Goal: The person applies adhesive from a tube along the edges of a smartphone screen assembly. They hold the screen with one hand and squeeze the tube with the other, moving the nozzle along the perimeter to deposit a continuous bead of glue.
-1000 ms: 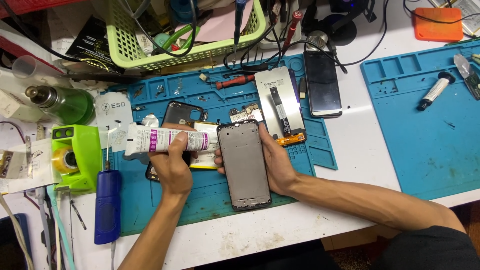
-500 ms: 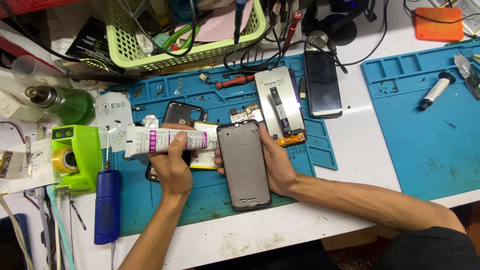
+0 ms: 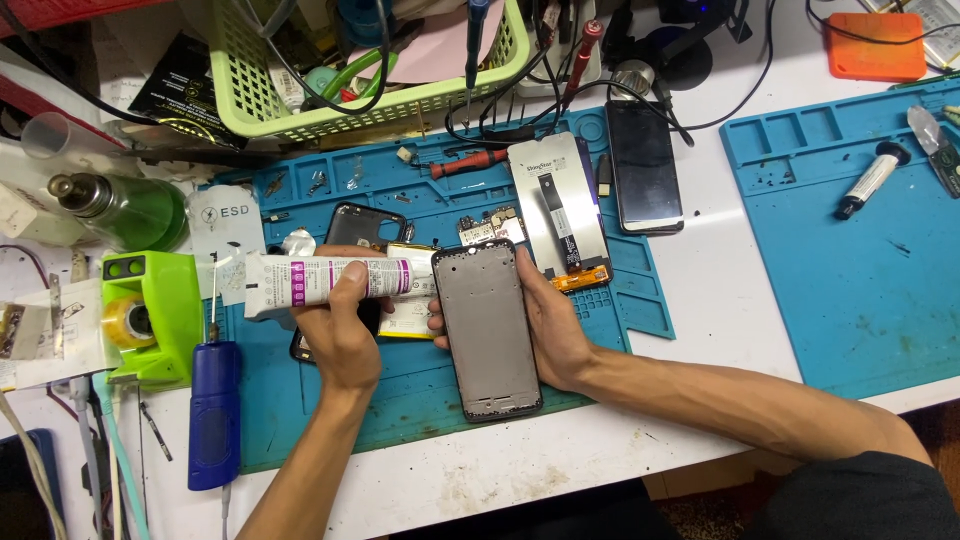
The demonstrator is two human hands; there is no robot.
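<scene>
Gripping a glue tube (image 3: 330,280), the left hand (image 3: 345,335) hides its nozzle; right hand (image 3: 550,330) clasps the phone frame (image 3: 487,328).

Single head-worn view, looking steeply down (close range), over the workbench (image 3: 720,300)

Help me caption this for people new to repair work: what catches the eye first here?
Centre stage, the right hand steadies a grey phone frame on a blue work mat. The left hand holds a white glue tube pointing at the frame's upper left edge. Behind them, a lime-green basket overflows with cables.
</scene>
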